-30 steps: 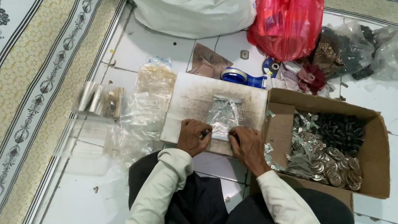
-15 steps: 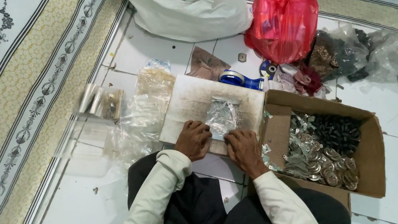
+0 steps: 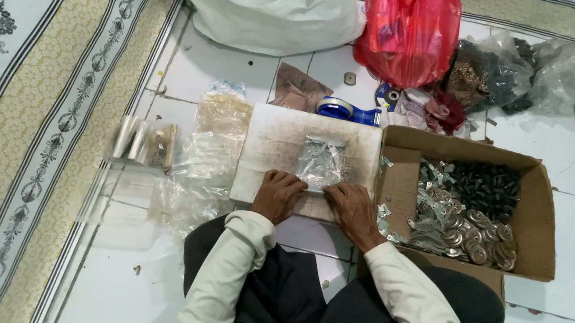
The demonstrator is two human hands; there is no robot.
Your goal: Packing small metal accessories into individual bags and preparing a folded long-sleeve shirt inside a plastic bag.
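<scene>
A small clear plastic bag of metal pieces [image 3: 322, 161] lies on a white board [image 3: 272, 138] on the tiled floor in front of me. My left hand [image 3: 277, 195] presses on the board at the bag's near left corner, fingers curled. My right hand [image 3: 349, 207] holds the bag's near right edge against the board. Both sleeves are cream coloured.
An open cardboard box [image 3: 537, 214] of metal discs and dark parts stands to the right. Loose clear bags [image 3: 203, 166] lie to the left, a blue tape dispenser [image 3: 345, 110], a red bag [image 3: 409, 30] and a white sack [image 3: 270, 6] behind. A patterned carpet [image 3: 34, 79] lies left.
Both hands stay at the near edge of the small bag with only slight finger shifts. The view has drifted a little.
</scene>
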